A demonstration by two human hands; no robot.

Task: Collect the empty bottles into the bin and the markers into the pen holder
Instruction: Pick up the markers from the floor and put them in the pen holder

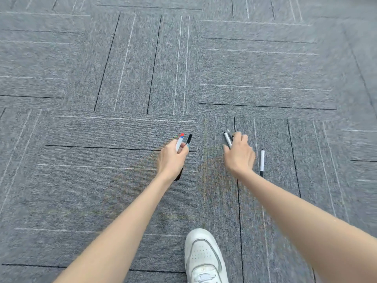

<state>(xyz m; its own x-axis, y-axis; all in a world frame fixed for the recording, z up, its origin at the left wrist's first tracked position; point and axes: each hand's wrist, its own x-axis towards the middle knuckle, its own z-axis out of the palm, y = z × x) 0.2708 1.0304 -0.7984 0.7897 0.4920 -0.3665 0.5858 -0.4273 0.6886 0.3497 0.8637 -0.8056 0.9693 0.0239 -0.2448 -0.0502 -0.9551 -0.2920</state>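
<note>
My left hand [171, 158] is closed around a bunch of markers: a white one with a red and blue tip [180, 139] and a black one [189, 139] stick out above the fingers, and a dark end pokes out below the wrist. My right hand [239, 154] grips two or three white and black markers [227, 138] just above the carpet. One more white marker with black ends [262, 162] lies loose on the carpet, just right of my right hand. No bottles, bin or pen holder are in view.
Grey carpet tiles [142, 78] with thin black and white lines cover the whole floor. My white sneaker [204, 256] stands at the bottom centre, below the hands.
</note>
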